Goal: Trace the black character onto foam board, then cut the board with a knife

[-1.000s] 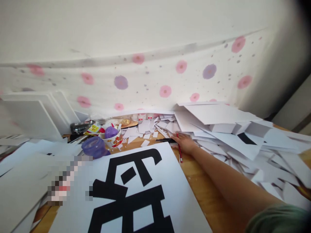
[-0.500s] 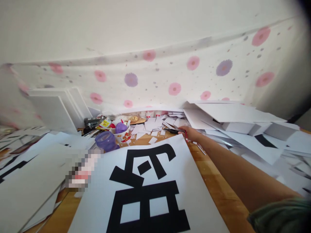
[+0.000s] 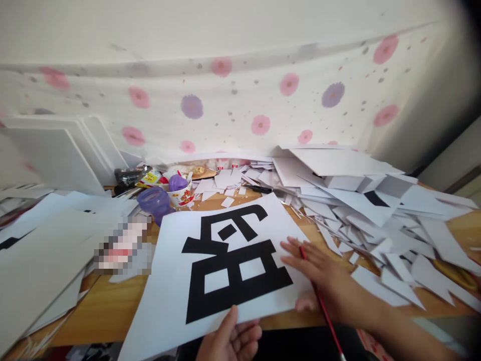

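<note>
A white sheet (image 3: 171, 265) with a large black printed character (image 3: 210, 296) lies at the middle of the table, its near edge over the table's front edge. At that near edge my left hand (image 3: 233, 337) is closed, thumb on top and curled fingers below, pinching the paper. My right hand (image 3: 332, 281) rests at the sheet's right side with fingers stretched over it. Between those fingers sits a slim red rod (image 3: 322, 302) with a silvery lower end, its kind unclear. Beyond the sheet's far edge lies a black pen-like tool (image 3: 259, 189).
White offcuts (image 3: 349, 233) are heaped on the right, below stacked white boards (image 3: 345, 160). A purple jar (image 3: 155, 201) and a paper tub (image 3: 182, 193) stand behind the sheet. Large white boards (image 3: 41, 255) lie on the left; others (image 3: 48, 153) lean at the wall.
My right hand has drawn back from the black tool at the rear to the sheet's right side, red rod still in it. My left hand has come into view, gripping the near edge.
</note>
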`<control>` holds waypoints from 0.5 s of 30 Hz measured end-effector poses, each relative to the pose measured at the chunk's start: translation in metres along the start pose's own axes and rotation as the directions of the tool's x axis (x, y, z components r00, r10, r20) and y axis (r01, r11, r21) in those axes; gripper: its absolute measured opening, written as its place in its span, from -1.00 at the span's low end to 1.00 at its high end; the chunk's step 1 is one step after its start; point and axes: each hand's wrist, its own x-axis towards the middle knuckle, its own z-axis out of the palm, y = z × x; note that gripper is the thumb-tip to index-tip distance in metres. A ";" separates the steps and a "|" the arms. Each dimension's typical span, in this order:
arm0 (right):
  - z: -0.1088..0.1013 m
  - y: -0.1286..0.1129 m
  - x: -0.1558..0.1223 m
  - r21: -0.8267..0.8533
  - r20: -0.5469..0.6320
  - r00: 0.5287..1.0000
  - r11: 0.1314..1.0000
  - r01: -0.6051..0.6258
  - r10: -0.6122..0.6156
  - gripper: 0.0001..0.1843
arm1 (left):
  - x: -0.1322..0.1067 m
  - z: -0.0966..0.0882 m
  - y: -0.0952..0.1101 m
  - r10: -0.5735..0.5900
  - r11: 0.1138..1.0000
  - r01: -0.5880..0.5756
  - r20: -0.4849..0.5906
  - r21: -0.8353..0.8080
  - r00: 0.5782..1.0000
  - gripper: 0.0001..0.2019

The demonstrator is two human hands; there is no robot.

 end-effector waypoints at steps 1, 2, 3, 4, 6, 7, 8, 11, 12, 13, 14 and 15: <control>0.003 -0.010 -0.005 0.001 0.062 0.997 0.999 0.035 -0.035 -0.19 | -0.001 0.008 0.000 0.006 1.000 -0.006 -0.004 -0.020 1.000 -0.70; 0.007 -0.018 -0.009 -0.003 0.098 0.994 0.999 0.054 -0.054 -0.25 | -0.001 0.015 -0.001 0.012 0.999 -0.012 -0.002 -0.036 1.000 -0.71; 0.012 -0.023 -0.012 -0.016 0.102 0.993 0.998 0.055 -0.053 -0.34 | -0.002 0.020 -0.003 0.019 0.999 -0.019 0.004 -0.047 1.000 -0.72; 0.016 -0.026 -0.014 -0.031 0.085 0.996 0.999 0.043 -0.040 -0.46 | -0.002 0.023 -0.004 0.024 0.998 -0.023 0.020 -0.052 0.999 -0.71; 0.025 -0.027 -0.019 -0.041 0.016 1.000 0.999 0.005 -0.004 -0.59 | -0.003 0.022 -0.009 0.003 1.000 0.000 0.103 -0.029 0.995 -0.63; 0.030 -0.025 -0.021 -0.034 -0.016 1.000 0.999 -0.016 0.016 -0.60 | -0.005 0.019 -0.010 -0.037 0.999 0.035 0.173 0.018 0.984 -0.58; 0.034 -0.024 -0.023 -0.025 -0.038 0.999 0.999 -0.028 0.027 -0.60 | -0.007 0.015 -0.011 -0.081 0.994 0.059 0.258 0.092 0.963 -0.54; 0.044 -0.021 -0.026 -0.022 -0.075 0.997 1.000 -0.018 0.016 -0.62 | -0.021 0.001 -0.002 -0.100 0.878 -0.158 0.496 0.452 0.863 -0.64; 0.047 -0.021 -0.027 -0.024 -0.086 0.996 1.000 -0.006 0.004 -0.65 | -0.026 -0.003 0.005 -0.051 0.764 -0.329 0.561 0.554 0.826 -0.72; 0.048 -0.022 -0.027 -0.022 -0.101 0.995 1.000 0.006 -0.008 -0.68 | -0.030 -0.007 0.014 0.016 0.607 -0.503 0.623 0.615 0.782 -0.78; 0.049 -0.023 -0.027 -0.016 -0.118 0.993 1.000 0.018 -0.020 -0.69 | -0.032 -0.012 0.024 0.088 0.422 -0.644 0.678 0.638 0.730 -0.81; 0.050 -0.024 -0.027 -0.007 -0.138 0.990 1.000 0.030 -0.030 -0.69 | -0.034 -0.018 0.035 0.180 0.215 -0.747 0.726 0.629 0.663 -0.82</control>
